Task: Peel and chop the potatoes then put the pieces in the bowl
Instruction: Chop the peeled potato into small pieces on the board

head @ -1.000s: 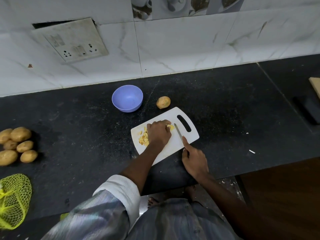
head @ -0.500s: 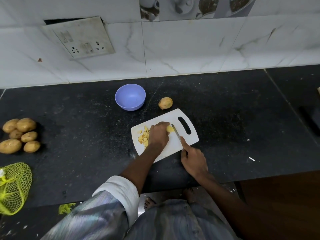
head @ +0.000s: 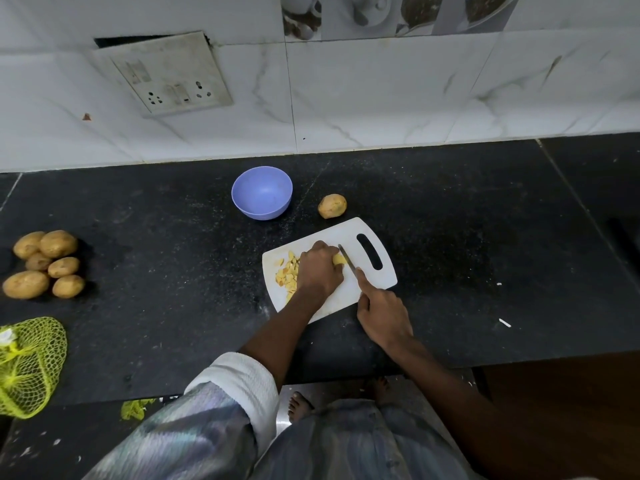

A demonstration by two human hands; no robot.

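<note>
Lay on the white plastic cutting board (head: 377, 271), a peeled yellow potato piece (head: 339, 259), pinned under the curled fingers of the left hand (head: 318, 271), cut end facing right toward the steel knife blade (head: 347, 262). Gripped in the right hand (head: 382, 315), forefinger along the spine. Beyond, upper left, sat the lilac plastic bowl (head: 262, 192), empty; chopped yellow slices (head: 287, 275) lay left of the hand.

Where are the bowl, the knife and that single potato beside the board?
bowl (head: 262, 212): head view, front outer wall.
knife (head: 347, 260): head view, middle of the blade.
single potato (head: 332, 206): head view, middle of its skin.
</note>
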